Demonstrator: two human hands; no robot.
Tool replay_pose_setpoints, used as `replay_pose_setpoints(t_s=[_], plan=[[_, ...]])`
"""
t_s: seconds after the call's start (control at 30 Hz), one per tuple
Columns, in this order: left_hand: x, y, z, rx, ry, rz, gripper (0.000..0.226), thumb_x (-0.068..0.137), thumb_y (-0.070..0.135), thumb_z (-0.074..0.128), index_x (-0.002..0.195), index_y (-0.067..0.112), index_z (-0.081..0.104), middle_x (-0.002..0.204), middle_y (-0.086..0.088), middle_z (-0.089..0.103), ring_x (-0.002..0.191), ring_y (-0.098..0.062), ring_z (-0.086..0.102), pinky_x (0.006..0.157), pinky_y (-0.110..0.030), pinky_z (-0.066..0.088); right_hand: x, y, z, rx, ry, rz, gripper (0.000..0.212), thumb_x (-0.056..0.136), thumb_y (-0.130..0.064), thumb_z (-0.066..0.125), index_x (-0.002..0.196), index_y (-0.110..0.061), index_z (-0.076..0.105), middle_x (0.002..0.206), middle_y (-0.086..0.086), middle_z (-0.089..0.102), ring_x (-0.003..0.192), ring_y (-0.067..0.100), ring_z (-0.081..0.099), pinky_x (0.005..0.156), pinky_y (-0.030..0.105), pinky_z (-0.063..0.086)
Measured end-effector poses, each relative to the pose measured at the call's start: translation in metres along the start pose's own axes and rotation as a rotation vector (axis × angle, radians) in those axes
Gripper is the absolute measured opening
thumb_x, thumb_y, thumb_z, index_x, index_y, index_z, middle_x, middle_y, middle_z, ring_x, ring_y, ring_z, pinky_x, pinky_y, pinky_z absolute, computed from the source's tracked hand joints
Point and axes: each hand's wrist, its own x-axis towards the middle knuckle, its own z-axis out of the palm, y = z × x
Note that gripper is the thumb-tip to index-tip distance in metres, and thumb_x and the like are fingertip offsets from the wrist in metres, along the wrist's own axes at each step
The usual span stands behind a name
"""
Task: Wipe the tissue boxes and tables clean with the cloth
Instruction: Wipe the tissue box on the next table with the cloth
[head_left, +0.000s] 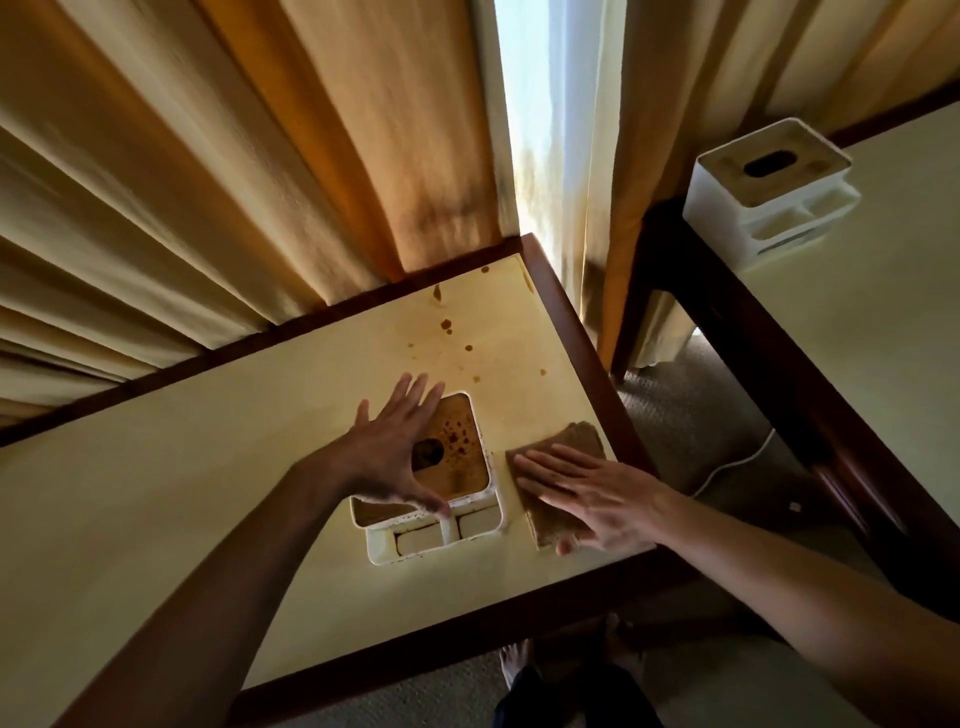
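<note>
A white tissue box (470, 467) with a brown-spotted wooden lid and front compartments stands on the near cream table (218, 467). My left hand (392, 449) is spread over the box's left side, fingers straight, thumb at its front rim. To the right of the box lies a folded brown cloth (571, 447) near the table's right edge. My right hand (592, 499) presses flat on the cloth. Brown stains (452, 332) dot the tabletop behind the box. A second white tissue box (771, 192) stands on the other table (857, 364) at the right.
Heavy yellow curtains (234, 171) hang close behind both tables, with a bright gap between them. A carpeted gap with a white cable (727, 462) separates the tables. Both tables have dark wooden rims. My feet show below the near table's front edge.
</note>
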Motion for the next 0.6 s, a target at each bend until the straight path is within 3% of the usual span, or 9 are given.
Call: replay_pose_setpoints(t_s=[0.17, 0.3, 0.5, 0.6], plan=[[0.0, -0.005, 0.006, -0.014, 0.024, -0.001, 0.152, 0.048, 0.087, 0.07, 0.15, 0.034, -0.03, 0.156, 0.011, -0.04, 0.141, -0.011, -0.041, 0.116, -0.058, -0.016, -0.002, -0.005, 0.014, 0.139, 0.05, 0.033, 0.071, 0.099, -0.062, 0.027, 0.156, -0.021, 0.015, 0.163, 0.013, 0.005, 0.15, 0.026, 0.005, 0.118, 0.042, 0.0], [0.002, -0.007, 0.008, -0.035, 0.037, 0.003, 0.153, 0.044, 0.093, 0.065, 0.152, 0.036, -0.027, 0.162, 0.012, -0.027, 0.149, -0.01, -0.02, 0.119, -0.056, -0.009, -0.001, -0.019, 0.02, 0.238, 0.082, 0.116, 0.053, 0.103, -0.05, 0.025, 0.153, -0.033, 0.021, 0.163, 0.007, 0.005, 0.151, 0.022, -0.001, 0.119, 0.043, 0.0], [0.001, -0.008, 0.009, -0.053, 0.07, 0.013, 0.151, 0.046, 0.09, 0.069, 0.153, 0.036, -0.023, 0.164, 0.012, -0.019, 0.152, -0.016, -0.005, 0.122, -0.054, -0.002, 0.002, -0.047, 0.031, 0.366, 0.249, 0.335, 0.043, 0.106, -0.033, 0.027, 0.144, -0.024, 0.044, 0.158, -0.001, 0.028, 0.149, 0.013, 0.014, 0.119, 0.039, 0.015], [0.0, -0.007, 0.009, -0.062, 0.077, 0.014, 0.151, 0.046, 0.091, 0.069, 0.153, 0.036, -0.022, 0.164, 0.011, -0.017, 0.152, -0.016, -0.005, 0.122, -0.052, -0.003, 0.008, -0.057, 0.025, 0.592, 0.418, 0.457, 0.047, 0.106, -0.033, 0.02, 0.143, -0.019, 0.046, 0.154, -0.003, 0.037, 0.146, 0.007, 0.022, 0.119, 0.037, 0.019]])
